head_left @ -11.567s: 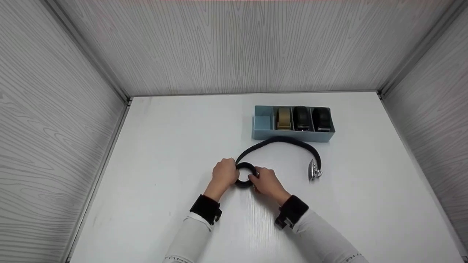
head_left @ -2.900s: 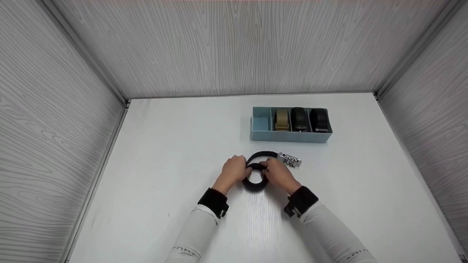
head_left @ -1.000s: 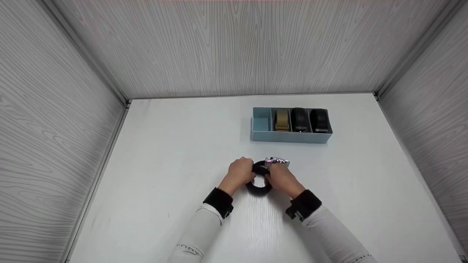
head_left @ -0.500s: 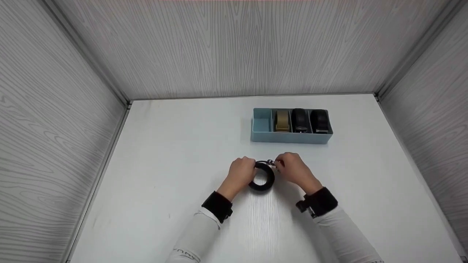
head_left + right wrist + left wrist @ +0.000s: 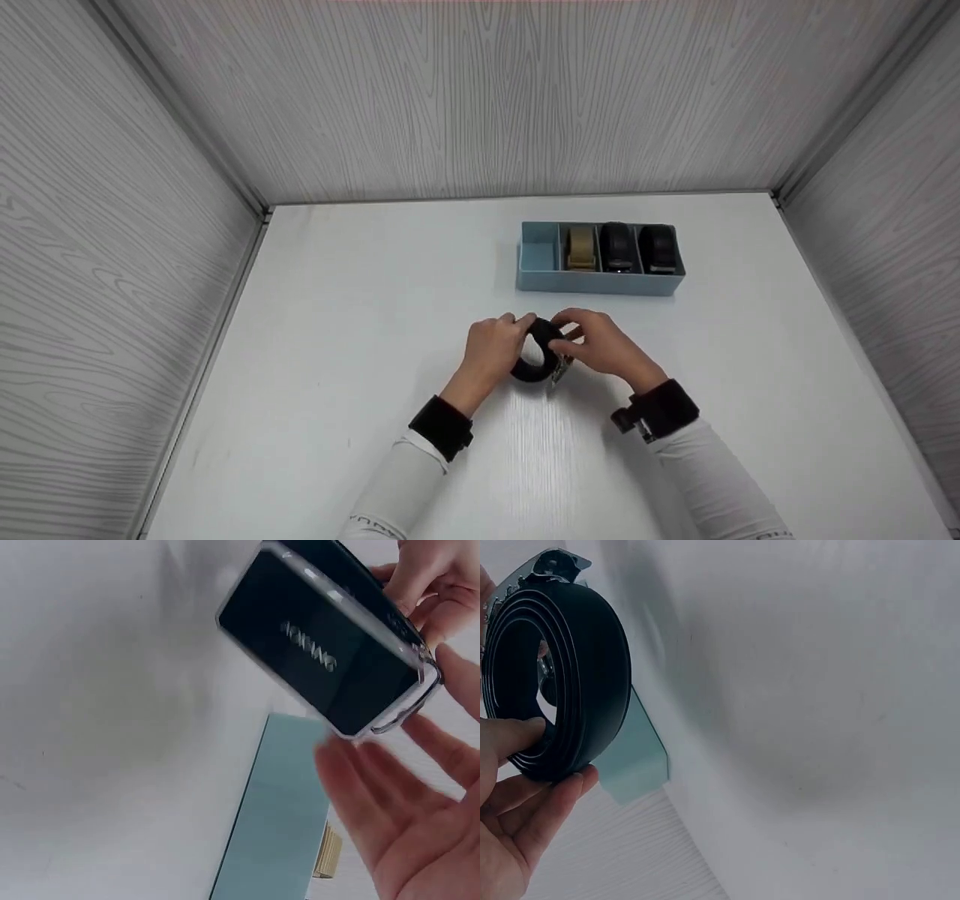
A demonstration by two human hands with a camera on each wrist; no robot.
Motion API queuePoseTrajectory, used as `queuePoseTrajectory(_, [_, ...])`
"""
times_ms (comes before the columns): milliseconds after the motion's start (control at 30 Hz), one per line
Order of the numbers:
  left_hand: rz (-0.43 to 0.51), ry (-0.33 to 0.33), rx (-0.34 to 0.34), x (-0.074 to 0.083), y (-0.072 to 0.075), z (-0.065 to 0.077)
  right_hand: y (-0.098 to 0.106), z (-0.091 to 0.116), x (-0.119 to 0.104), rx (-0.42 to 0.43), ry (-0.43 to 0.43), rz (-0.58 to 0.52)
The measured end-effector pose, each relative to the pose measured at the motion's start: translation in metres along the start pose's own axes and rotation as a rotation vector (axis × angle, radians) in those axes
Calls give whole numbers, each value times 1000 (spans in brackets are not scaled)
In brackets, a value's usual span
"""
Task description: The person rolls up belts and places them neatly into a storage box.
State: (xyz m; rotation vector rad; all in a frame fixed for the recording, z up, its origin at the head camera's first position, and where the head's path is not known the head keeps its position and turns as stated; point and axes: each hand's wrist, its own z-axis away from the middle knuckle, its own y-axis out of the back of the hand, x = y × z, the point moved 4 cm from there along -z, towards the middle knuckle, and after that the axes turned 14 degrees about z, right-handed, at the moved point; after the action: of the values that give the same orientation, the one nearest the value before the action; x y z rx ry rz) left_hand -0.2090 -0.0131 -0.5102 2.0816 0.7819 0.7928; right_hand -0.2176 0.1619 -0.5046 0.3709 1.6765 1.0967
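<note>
A black belt (image 5: 541, 331) is wound into a tight coil, raised on its edge above the white table. My left hand (image 5: 491, 349) pinches the coil, thumb inside the ring and fingers against its outer side, as the left wrist view shows. The shiny silver-edged buckle (image 5: 322, 645) lies against the outside of the coil, its dark plate carrying blurred lettering. Around the buckle end is my right hand (image 5: 611, 349), its fingers spread and loosely bent; in the right wrist view they look blurred beside the plate. Whether the right fingertips touch the buckle is hard to tell.
Behind the hands stands a light blue divided box (image 5: 600, 283). It holds a tan coiled belt (image 5: 580, 247) and two black coiled belts, one in the middle (image 5: 617, 246) and one at the right end (image 5: 660, 247). Grey wood-grain panels (image 5: 480, 97) enclose the table.
The loose belt end has been wound onto the coil and the buckle brought to its side. The coil has tilted up off the table. My right hand's fingers have spread from the buckle.
</note>
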Motion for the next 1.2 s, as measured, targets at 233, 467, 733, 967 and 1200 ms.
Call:
queuePoseTrajectory(233, [2, -19, 46, 0, 1, -1, -5, 3, -17, 62, -68, -53])
queuePoseTrajectory(467, [33, -31, 82, -1, 4, -2, -10, 5, -32, 113, -237, -97])
queuePoseTrajectory(733, [75, -46, 83, 1, 5, -2, -15, 6, -40, 159, -257, -7])
queuePoseTrajectory(967, [138, -25, 70, 0, 6, -3, -17, 8, -42, 225, -199, 56])
queuePoseTrajectory(1200, [209, 50, 51, -5, 5, -4, -16, 11, -45, 380, -113, 182])
